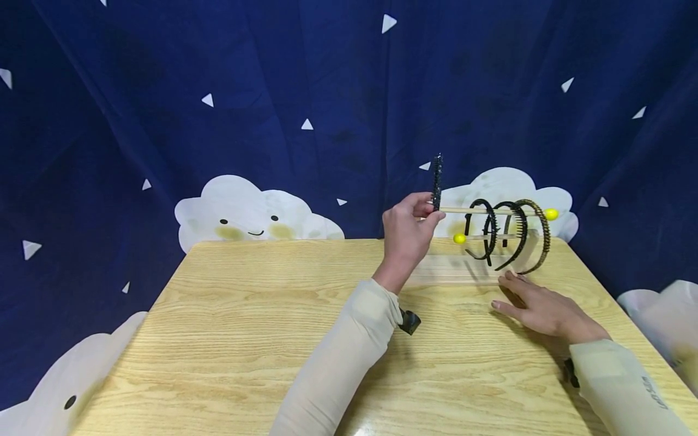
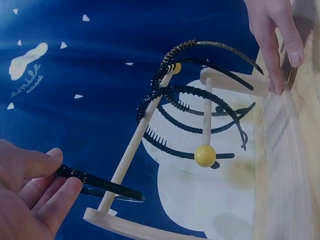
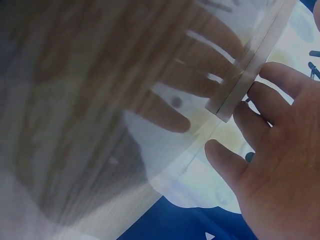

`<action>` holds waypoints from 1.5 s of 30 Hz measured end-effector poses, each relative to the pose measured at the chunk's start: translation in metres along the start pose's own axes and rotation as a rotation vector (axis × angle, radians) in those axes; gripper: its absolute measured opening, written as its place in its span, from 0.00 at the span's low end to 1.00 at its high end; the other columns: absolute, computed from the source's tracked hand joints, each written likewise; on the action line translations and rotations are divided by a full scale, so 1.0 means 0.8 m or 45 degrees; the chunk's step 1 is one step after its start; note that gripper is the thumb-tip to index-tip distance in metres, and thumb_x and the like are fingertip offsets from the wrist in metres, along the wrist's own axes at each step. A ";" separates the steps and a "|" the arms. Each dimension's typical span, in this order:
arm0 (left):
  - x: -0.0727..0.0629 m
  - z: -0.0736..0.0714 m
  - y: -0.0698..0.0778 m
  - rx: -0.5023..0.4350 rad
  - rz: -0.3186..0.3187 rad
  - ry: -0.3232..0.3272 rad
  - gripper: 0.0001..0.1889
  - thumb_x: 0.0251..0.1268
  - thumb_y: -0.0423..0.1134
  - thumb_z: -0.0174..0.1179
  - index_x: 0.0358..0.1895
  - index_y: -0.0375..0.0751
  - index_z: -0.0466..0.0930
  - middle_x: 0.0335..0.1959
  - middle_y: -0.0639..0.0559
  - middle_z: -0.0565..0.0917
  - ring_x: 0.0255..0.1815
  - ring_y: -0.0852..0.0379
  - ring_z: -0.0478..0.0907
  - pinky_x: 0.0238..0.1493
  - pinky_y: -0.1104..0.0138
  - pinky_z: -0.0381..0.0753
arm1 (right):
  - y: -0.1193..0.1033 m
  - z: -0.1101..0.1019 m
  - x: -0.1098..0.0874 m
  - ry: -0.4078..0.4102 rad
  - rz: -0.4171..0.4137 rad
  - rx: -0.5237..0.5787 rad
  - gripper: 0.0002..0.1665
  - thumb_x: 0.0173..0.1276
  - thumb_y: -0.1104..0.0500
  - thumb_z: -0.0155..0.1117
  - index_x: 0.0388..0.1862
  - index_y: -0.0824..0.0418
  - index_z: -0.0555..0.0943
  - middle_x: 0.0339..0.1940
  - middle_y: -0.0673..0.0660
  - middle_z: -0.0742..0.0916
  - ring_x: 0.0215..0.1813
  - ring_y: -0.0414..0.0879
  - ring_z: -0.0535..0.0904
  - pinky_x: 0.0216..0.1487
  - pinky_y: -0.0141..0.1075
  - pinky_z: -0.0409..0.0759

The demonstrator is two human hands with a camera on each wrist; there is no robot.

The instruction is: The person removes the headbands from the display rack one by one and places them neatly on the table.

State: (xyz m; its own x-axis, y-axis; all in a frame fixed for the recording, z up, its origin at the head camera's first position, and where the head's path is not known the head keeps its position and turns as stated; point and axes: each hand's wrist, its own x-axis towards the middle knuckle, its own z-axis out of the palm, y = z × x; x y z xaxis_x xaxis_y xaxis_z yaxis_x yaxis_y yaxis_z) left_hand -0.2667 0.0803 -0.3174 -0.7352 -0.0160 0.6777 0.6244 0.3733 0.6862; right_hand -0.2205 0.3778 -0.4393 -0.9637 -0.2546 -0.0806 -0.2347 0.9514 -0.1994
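Observation:
My left hand [image 1: 406,233] pinches a black, sparkly headband [image 1: 437,175] between thumb and fingers, upright at the left end of a wooden rod [image 1: 455,210]. In the left wrist view this headband [image 2: 105,184] straddles the rod near the stand's wooden upright. Three more headbands hang further along: a black one [image 1: 495,233], a black toothed one [image 1: 523,227] and a brownish beaded one [image 1: 546,242]. With straight, spread fingers, my right hand [image 1: 551,309] touches the front edge of the stand's pale wooden base [image 2: 280,140].
Yellow balls [image 1: 460,238] cap the rods, the other ball [image 1: 552,214] being at the right. The stand is near the back of a light wooden table [image 1: 262,327]. Behind the table hangs a dark blue curtain [image 1: 327,72] printed with clouds and white triangles.

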 end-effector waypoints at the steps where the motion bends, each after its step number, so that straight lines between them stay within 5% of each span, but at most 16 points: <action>1: 0.000 0.000 0.001 -0.013 0.004 0.008 0.17 0.56 0.33 0.75 0.49 0.35 0.86 0.34 0.50 0.89 0.36 0.61 0.86 0.41 0.72 0.83 | 0.000 0.000 0.000 -0.001 0.000 -0.001 0.53 0.72 0.26 0.49 0.78 0.64 0.63 0.78 0.69 0.62 0.74 0.72 0.58 0.54 0.71 0.69; 12: 0.003 0.001 0.004 -0.104 0.041 0.044 0.16 0.58 0.32 0.74 0.49 0.34 0.86 0.35 0.46 0.89 0.36 0.58 0.87 0.38 0.82 0.78 | -0.002 -0.002 -0.001 0.014 -0.017 -0.004 0.51 0.72 0.27 0.49 0.77 0.64 0.64 0.78 0.69 0.62 0.74 0.71 0.58 0.53 0.71 0.70; 45: -0.001 -0.013 0.015 -0.296 0.094 0.135 0.16 0.56 0.29 0.74 0.48 0.31 0.86 0.33 0.44 0.88 0.35 0.61 0.86 0.37 0.76 0.82 | -0.005 -0.003 -0.001 0.013 -0.021 0.002 0.51 0.73 0.28 0.51 0.77 0.66 0.64 0.78 0.69 0.63 0.75 0.70 0.57 0.57 0.70 0.68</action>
State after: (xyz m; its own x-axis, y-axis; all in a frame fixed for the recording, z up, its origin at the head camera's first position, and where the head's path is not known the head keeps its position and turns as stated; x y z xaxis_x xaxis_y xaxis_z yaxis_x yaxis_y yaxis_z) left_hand -0.2562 0.0754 -0.3071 -0.6610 -0.0982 0.7439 0.7284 0.1543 0.6676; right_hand -0.2190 0.3747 -0.4357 -0.9608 -0.2688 -0.0674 -0.2506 0.9467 -0.2024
